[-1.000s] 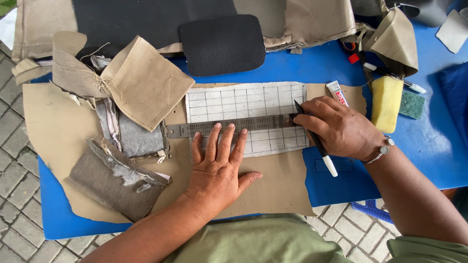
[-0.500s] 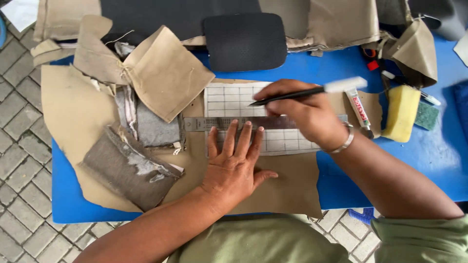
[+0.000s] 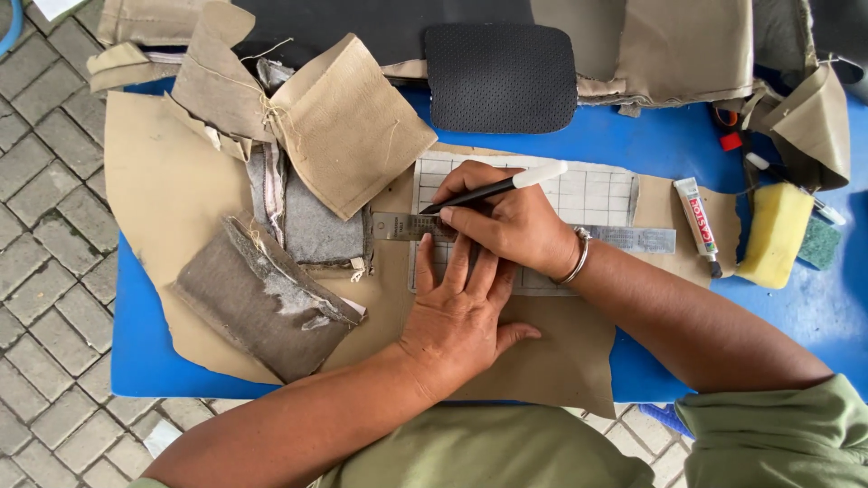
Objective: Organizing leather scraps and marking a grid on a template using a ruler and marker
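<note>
My left hand [image 3: 461, 303] lies flat, fingers spread, on a metal ruler [image 3: 633, 238] that crosses a white gridded sheet [image 3: 592, 190]. The sheet rests on tan leather-like material [image 3: 542, 361] spread over the blue table [image 3: 145, 361]. My right hand [image 3: 511, 221] crosses above the left and grips a black pen with a white cap [image 3: 493, 187]. The pen's tip touches the grid at the ruler's upper edge, near the sheet's left side.
Folded tan fabric pieces [image 3: 348, 122] and grey padded scraps [image 3: 262, 303] lie to the left. A black perforated panel [image 3: 500, 77] sits at the back. A glue tube [image 3: 698, 221], a yellow sponge [image 3: 776, 235] and a green pad [image 3: 819, 242] lie at the right. Paving stones surround the table.
My right hand has moved from the ruler's right end to its left end with the pen, crossing over my left hand. The left hand stayed pressed on the ruler.
</note>
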